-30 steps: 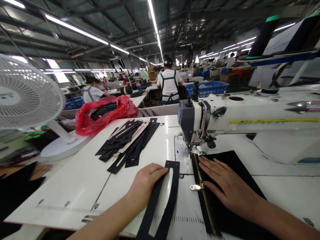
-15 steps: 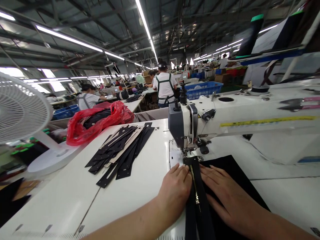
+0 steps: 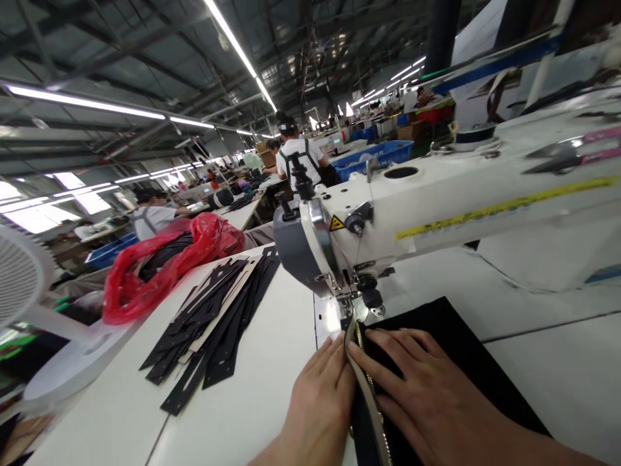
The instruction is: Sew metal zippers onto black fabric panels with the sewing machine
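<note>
Between my hands a black strip with a brass zipper (image 3: 371, 382) runs up to the needle area of the white sewing machine (image 3: 339, 259). One edge of the strip is folded up and shows its beige underside. My left hand (image 3: 323, 391) is closed at the strip's left side, fingers pressed together, thumb hidden. Spread fingers of my right hand (image 3: 427, 382) lie flat on a black fabric piece (image 3: 466, 349), the index fingertip against the lifted edge. The presser foot (image 3: 347, 307) is close ahead of my fingertips.
Left on the white table (image 3: 233, 421) lies a pile of black and beige slotted strips (image 3: 213, 323). Behind it is a red plastic bag (image 3: 169, 265), with a white fan (image 3: 29, 291) farther left. Scissors (image 3: 572, 152) rest on the machine arm. Co-workers (image 3: 298, 155) sit beyond.
The strip lay flat with its zipper pull showing; now its edge is folded up to beige. My right hand has moved onto that edge. The view has tilted and shifted right.
</note>
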{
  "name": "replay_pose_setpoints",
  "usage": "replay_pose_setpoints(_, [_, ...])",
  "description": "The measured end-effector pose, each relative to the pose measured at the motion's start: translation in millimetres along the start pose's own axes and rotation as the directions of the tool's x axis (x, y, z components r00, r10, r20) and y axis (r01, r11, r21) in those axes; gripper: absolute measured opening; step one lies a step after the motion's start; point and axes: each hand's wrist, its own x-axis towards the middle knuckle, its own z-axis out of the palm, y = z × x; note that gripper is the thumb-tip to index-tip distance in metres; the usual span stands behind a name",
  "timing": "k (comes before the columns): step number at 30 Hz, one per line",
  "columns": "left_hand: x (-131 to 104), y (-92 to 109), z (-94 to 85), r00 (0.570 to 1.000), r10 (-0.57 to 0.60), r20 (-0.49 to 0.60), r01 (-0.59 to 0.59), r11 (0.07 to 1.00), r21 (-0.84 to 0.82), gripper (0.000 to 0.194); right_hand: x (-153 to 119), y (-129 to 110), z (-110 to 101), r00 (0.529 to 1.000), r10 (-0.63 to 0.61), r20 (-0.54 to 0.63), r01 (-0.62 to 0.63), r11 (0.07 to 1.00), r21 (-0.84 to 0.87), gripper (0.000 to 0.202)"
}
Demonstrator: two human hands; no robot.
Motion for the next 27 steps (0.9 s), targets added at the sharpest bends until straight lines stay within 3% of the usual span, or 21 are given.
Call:
replay_pose_setpoints(5, [-5, -3, -1.4, 0.997, -0.017, 0.071, 0.02, 0.999, -0.041, 0.039, -1, -2, -1, 0.999, 0.04, -0.018, -0.039, 0.998, 0.04, 0.049])
replay_pose_setpoints(12, [-6, -3, 1.0, 0.996, -0.041, 0.085, 0.049, 0.993, -0.104, 0.038, 0, -3, -5, 0.999, 0.047, 0.018, -0.049, 0.994, 0.093, 0.046])
replay_pose_setpoints(20, [-4, -4, -0.1, 0.994, -0.024, 0.103, 0.028, 0.999, -0.044, 0.037, -1, -4, -4, 0.997, 0.06, 0.051, -0.065, 0.992, 0.106, 0.047])
replay_pose_setpoints(27, [5, 0, -1.5, 0.993, 0.006, 0.122, -0.009, 1.0, 0.026, 0.027, -6, -2, 8, 0.992, 0.04, -0.12, -0.04, 0.999, 0.0, 0.042])
